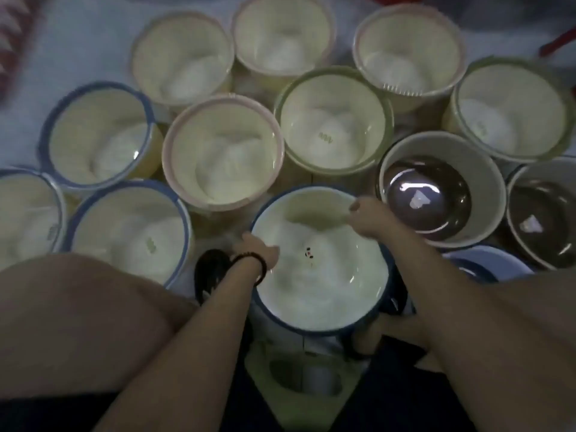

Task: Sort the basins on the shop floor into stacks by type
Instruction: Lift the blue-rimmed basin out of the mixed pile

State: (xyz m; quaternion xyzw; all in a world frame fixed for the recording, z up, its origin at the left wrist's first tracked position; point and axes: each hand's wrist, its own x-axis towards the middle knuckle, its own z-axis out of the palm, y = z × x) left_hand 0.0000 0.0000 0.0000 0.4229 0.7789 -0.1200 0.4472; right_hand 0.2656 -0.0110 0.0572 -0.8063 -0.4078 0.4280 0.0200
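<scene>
Head cam, blurry. I see both hands on one blue-rimmed basin (324,285), which sits right between them, close to the body. L hand (257,249), beaded bracelet (253,265) at the wrist, grips the left rim. R hand (369,218) pinches the far-right rim, thumb on top. Left of L hand: more blue-rimmed stacks (131,232). Just beyond both hands: pink-rimmed stack (223,151) & green-rimmed stack (333,120), side by side. Just right of R hand: grey basin (486,201) w/ dark shiny bowl (427,198) inside.
</scene>
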